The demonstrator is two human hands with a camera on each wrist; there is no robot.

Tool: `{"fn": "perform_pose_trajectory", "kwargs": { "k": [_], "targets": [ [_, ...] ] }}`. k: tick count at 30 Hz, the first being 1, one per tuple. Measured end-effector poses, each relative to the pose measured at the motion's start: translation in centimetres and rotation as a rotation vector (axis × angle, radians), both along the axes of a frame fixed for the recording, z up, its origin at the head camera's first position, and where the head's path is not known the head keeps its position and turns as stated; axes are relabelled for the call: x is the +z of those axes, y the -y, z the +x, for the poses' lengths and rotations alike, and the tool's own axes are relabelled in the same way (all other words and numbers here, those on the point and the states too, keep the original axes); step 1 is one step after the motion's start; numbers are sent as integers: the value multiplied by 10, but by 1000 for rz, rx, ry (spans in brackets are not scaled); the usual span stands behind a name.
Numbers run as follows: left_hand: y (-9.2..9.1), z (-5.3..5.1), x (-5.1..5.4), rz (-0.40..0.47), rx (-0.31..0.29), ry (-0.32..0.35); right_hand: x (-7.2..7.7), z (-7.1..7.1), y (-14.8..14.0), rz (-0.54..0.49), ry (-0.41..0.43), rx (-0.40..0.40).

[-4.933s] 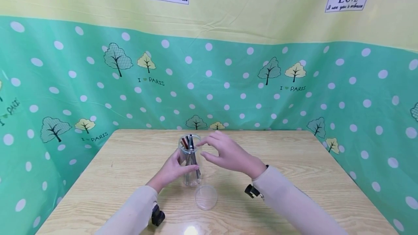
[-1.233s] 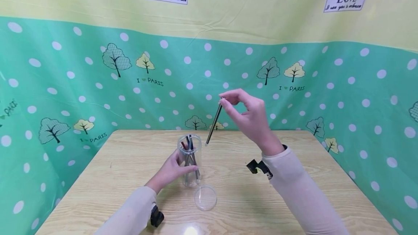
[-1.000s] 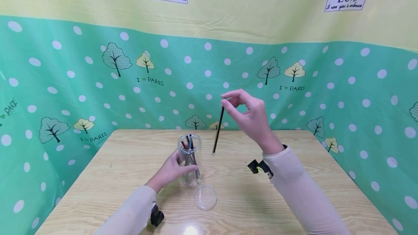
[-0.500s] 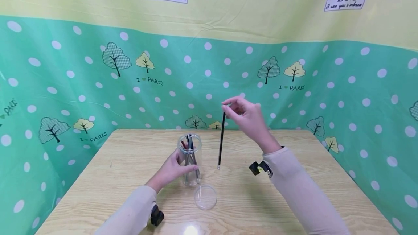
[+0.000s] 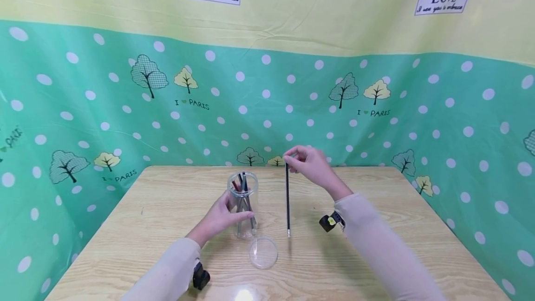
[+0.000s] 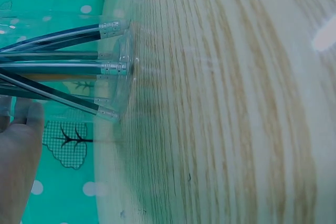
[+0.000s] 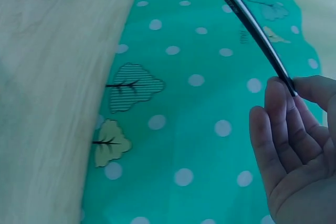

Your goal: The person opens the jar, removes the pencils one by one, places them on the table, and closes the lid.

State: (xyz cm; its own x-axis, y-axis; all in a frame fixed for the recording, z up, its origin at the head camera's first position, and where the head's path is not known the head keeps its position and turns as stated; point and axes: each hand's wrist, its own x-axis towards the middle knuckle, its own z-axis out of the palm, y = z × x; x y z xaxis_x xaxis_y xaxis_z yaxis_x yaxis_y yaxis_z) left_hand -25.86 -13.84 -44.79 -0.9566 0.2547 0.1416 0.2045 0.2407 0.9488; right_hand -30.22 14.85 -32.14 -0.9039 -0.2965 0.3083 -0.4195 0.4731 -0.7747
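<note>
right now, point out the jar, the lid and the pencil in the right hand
Jar (image 5: 255, 202), head view: on its clear wall, right side.
Lid (image 5: 264, 253), head view: on the middle of its disc.
Pencil (image 5: 287, 199), head view: midway along its dark shaft.

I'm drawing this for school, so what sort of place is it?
Perhaps a little indoor filming corner: printed polka-dot cloth hangs behind a wood-grain table, and there are two black wrist cameras.

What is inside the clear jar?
Several pencils lean inside, metal-banded ends down; at least one looks reddish. The left hand covers part of the clear jar, and the pencils overlap, so their exact number is hidden.
</note>
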Motion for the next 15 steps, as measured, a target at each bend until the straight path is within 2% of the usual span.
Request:
{"fn": "perform_pose_trajectory", "kwargs": {
  "k": [8,15],
  "targets": [
    [0,0,0,-7,1,6,-38,-16,-2,40,159,-7],
    [0,0,0,-2,-4,5,-68,-25,-5,85,249,-12]
  ]
}}
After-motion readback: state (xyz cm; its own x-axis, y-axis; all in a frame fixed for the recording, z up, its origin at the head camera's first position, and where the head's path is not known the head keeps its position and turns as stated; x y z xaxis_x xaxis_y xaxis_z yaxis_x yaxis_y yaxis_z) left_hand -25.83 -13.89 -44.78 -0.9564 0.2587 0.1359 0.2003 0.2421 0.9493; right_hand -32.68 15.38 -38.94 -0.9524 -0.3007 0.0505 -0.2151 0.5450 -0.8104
